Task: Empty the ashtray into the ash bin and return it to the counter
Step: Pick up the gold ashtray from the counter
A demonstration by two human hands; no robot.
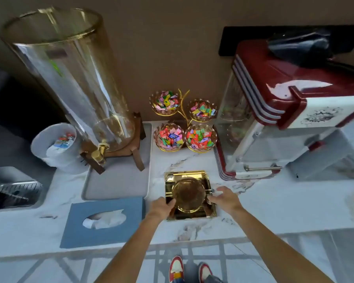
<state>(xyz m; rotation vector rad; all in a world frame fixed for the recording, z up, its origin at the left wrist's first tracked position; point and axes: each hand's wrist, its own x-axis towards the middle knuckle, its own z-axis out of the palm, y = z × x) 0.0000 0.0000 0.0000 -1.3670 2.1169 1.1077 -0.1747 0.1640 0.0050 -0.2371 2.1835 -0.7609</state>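
A square gold ashtray (pixel 189 194) with a round amber glass bowl in its middle rests on the white marble counter (pixel 274 209), close to the front edge. My left hand (pixel 161 207) lies on the ashtray's near-left corner, fingers curled onto its rim. On the opposite side my right hand (pixel 226 198) has spread fingers that touch the small metal fitting on the right edge. Whether either hand grips the ashtray firmly is unclear. The ash bin may be the white lined bin (pixel 56 148) at the left, which holds colourful wrappers.
A tall glass drink dispenser (pixel 74 82) on a wooden stand sits on a grey tray (pixel 119 180). Several candy bowls (pixel 182 123) stand behind the ashtray. A red popcorn machine (pixel 284 111) is at the right, a blue tissue box (pixel 102 221) at the left, a sink (pixel 14 195) at far left.
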